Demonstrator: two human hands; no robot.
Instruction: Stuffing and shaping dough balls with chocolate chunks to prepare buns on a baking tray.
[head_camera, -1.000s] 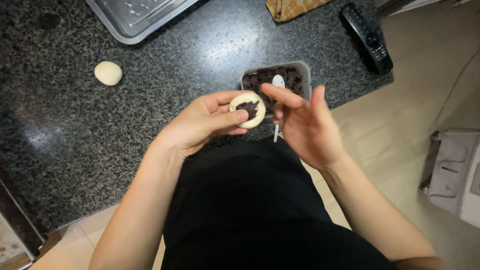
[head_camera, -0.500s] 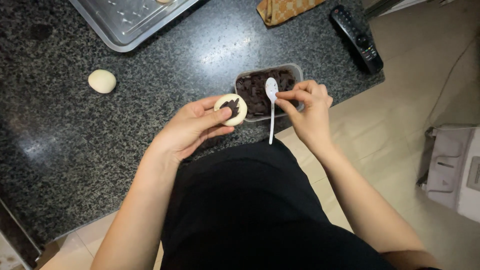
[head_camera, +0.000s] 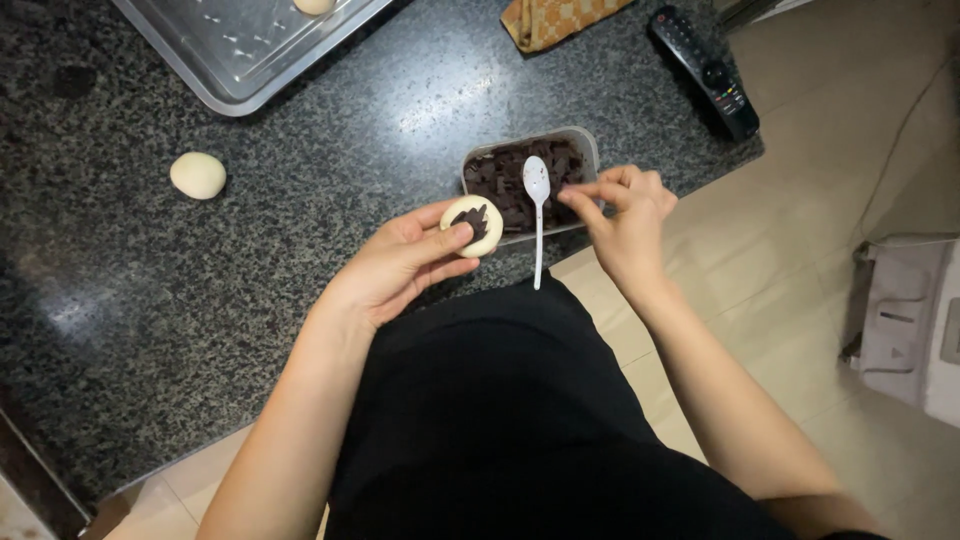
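Dark granite counter (head_camera: 300, 260), left hand (head_camera: 400, 265) cupping dough disc (head_camera: 473, 224) topped with chocolate, right hand (head_camera: 625, 215) pinched empty over tub (head_camera: 530, 180), spoon (head_camera: 538, 215) across it.

Dough pieces: three (head_camera: 472, 223) (head_camera: 198, 174) (head_camera: 313, 6); one spoon (head_camera: 537, 200); one tray (head_camera: 240, 55); one remote (head_camera: 704, 70).

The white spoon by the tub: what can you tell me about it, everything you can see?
The white spoon looks like thin plastic, with an oval bowl and a long, slim handle. Its bowl faces up and looks empty, lying over the clear tub of dark chocolate pieces. The handle runs back toward the person, past the edge of the speckled dark counter. The right hand has its fingertips close beside the upper handle; whether they touch it is unclear. The left hand is apart from it.
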